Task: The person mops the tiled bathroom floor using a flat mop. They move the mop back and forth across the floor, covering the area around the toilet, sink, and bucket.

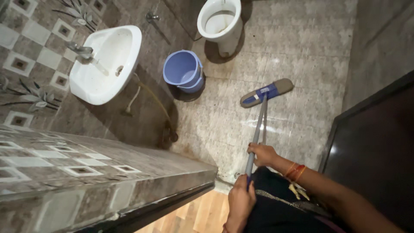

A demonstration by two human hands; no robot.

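Grey metal forms the long handle (257, 129) of a flat mop, which runs from the person's hands near the bottom of the view up to the mop head (267, 92) on the tiled floor (302, 47). The head is a flat, narrow, oblong pad, greyish-tan at its edges, with a blue plate across its top where the handle joins. It lies flat on the floor at an angle, well apart from the toilet (221, 23) above it and to the right of the bucket (183, 71).

The right hand (262, 154) is wrapped around the handle higher up the shaft, fingers curled round it; red and orange bangles (295, 171) sit on that wrist. The left hand (240, 202) is closed around the handle's lower end, close to the person's body, with the dark tip of the handle between its fingers.

The bucket is light blue and round and stands on the floor beside the wall, between the toilet and the white washbasin (105, 64). The basin is fixed to a wall of brown and cream patterned tiles, with a metal tap (82, 51) at its back edge and a pale hose (133, 99) hanging below it. A tiled ledge (99, 172) fills the lower left, and a dark door (375, 146) stands at the right. No packages, labels or signs can be made out.
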